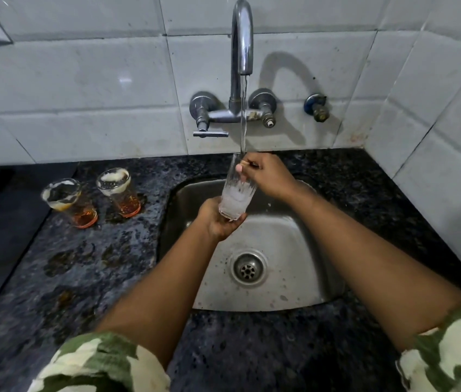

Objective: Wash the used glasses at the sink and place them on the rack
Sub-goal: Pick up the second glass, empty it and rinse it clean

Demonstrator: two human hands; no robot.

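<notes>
A clear glass (236, 190) is held over the steel sink (294, 250), tilted slightly, with its mouth directly under the tap (242, 38). A stream of water (243, 114) runs from the spout into the mouth. The left hand (219, 219) takes the glass from below: its grip is curled round the base, so the glass stands above the palm. The right hand (266, 175) takes it from above: its grip pinches the rim, fingertips at the mouth, so the glass hangs below and left of that hand. On the dark stone bench (82, 264), left of the sink, stand two used glasses (68, 202) (117, 192), each with foam near the rim and amber liquid at the bottom, well apart from both hands.
</notes>
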